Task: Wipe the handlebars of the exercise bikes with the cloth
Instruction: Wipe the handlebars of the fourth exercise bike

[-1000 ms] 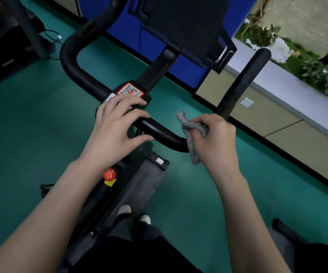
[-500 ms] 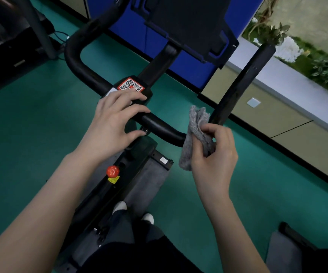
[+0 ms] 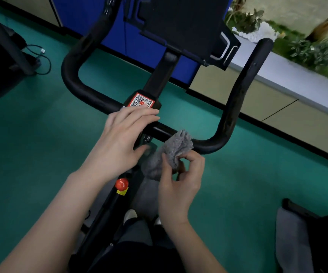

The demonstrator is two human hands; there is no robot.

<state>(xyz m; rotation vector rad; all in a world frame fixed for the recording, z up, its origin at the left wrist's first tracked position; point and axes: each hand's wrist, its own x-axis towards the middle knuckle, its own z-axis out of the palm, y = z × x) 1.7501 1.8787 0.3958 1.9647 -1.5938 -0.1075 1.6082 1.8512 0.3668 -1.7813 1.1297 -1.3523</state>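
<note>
Resting across the middle of the handlebars point(image 3: 214, 145) at centre frame: the left hand point(image 3: 120, 140), fingers straight and relaxed, fingertips reaching just below the red-bordered QR sticker point(image 3: 142, 100) on the clamp block. Pinching a bunched grey cloth point(image 3: 169, 154) just right of centre: the right hand point(image 3: 181, 184), thumb and curled fingers gathering the fabric from below. Touching or overlapping the near crossbar with its upper fringe, right of the left hand; lower folds hanging in front of the bike's stem. Curving up on both sides toward the top of the frame: the black bar, its right arm ending in a rounded tip at upper right, its left arm bending up behind the dark console point(image 3: 182, 26) at top centre. Showing below the left wrist: a red knob point(image 3: 121, 183) with a yellow tag on the frame. Spreading beneath everything: a green floor point(image 3: 31, 144). Lying at upper left: a looped cable point(image 3: 41, 56) beside dark equipment. Running along the upper right: a pale ledge with green plants point(image 3: 306, 46).
</note>
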